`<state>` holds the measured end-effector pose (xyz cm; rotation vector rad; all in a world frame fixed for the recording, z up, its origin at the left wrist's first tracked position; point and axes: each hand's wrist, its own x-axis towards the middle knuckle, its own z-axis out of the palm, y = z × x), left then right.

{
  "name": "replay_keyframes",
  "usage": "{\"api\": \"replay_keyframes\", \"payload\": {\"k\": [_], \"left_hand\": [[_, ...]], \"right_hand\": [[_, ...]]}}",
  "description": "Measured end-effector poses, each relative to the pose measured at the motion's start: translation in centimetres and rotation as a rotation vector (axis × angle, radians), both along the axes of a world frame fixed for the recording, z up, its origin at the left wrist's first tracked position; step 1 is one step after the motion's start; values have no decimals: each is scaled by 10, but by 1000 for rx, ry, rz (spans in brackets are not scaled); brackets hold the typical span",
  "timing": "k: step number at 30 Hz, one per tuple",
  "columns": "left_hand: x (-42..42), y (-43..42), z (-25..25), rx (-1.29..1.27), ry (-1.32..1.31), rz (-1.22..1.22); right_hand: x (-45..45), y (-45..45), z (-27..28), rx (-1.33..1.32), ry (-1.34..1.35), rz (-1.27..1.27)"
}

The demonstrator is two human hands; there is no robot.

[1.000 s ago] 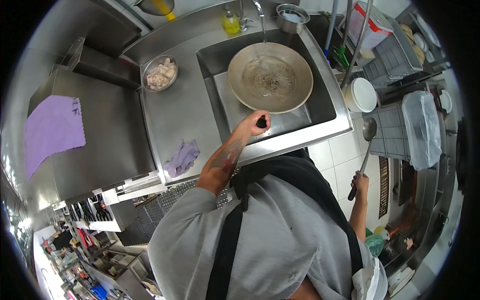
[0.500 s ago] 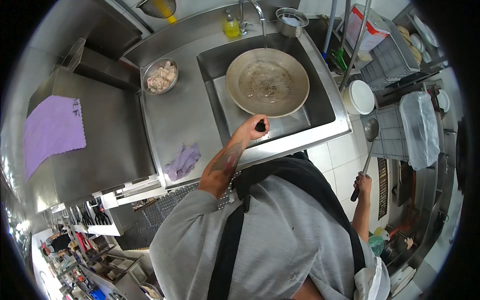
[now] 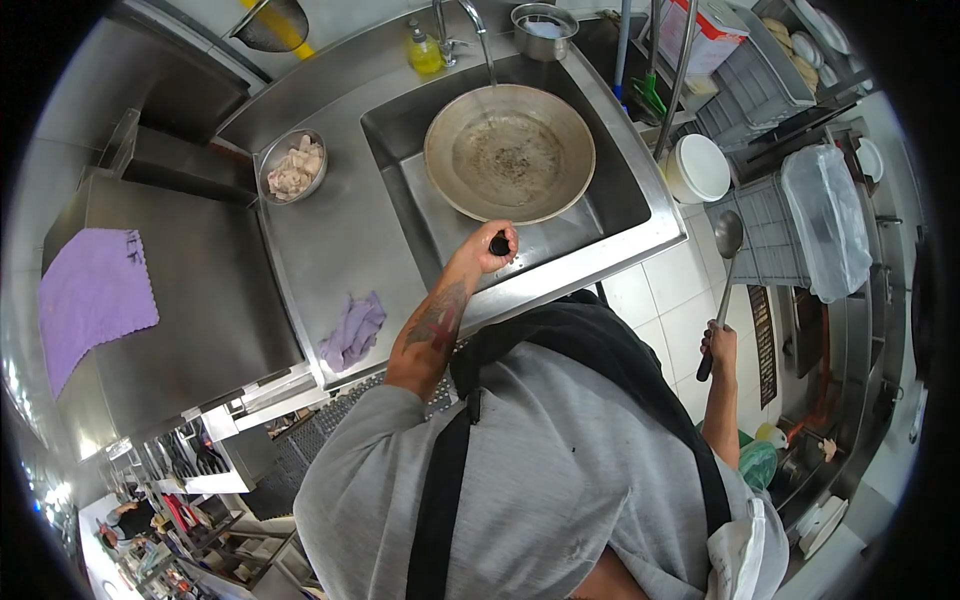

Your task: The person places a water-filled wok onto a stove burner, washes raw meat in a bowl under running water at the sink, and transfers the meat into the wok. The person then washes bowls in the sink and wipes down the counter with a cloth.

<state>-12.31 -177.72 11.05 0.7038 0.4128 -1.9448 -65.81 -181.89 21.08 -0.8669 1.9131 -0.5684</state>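
Wok (image 3: 510,150) is sitting within the sink basin (image 3: 622,200) in the head view, its wide mouth facing up below the tap (image 3: 480,35), while a dark, speckled patch is showing across its inside; whether liquid is covering that patch is hard to tell. It is lying just ahead of the left hand (image 3: 480,250) and slightly to its right, so that hand is plainly the nearer one. The left hand is gripping the black handle (image 3: 499,245) in a tight fist, with the handle's end pointing back toward the person's body (image 3: 560,450). Behind it, the left forearm (image 3: 437,325) is slanting forward and inward over the front edge of the sink. Well apart from the wok, the right hand (image 3: 719,347) is holding a ladle (image 3: 728,234) over the floor tiles (image 3: 675,285), the shaft running forward to its scoop, and the right arm (image 3: 722,410) is hanging out beside the body.
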Motion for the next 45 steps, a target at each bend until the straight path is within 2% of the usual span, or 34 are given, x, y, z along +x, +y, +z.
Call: {"api": "replay_keyframes", "payload": {"k": [12, 18, 29, 33, 37, 40, 45], "left_hand": [[0, -6, -2, 13, 102, 10], [1, -9, 3, -38, 37, -4], [8, -12, 8, 12, 87, 22], [15, -9, 22, -16, -18, 38], [20, -8, 42, 35, -17, 89], [20, 0, 58, -38, -2, 61], [1, -10, 93, -110, -2, 164]], "right_hand": [[-4, 4, 2, 0, -2, -8], [1, 5, 4, -19, -7, -26], [1, 10, 10, 12, 1, -14], [-1, 16, 10, 10, 13, 2], [3, 21, 7, -40, -60, 1], [8, 23, 14, -112, -66, 59], [8, 12, 21, -209, -158, 105]]}}
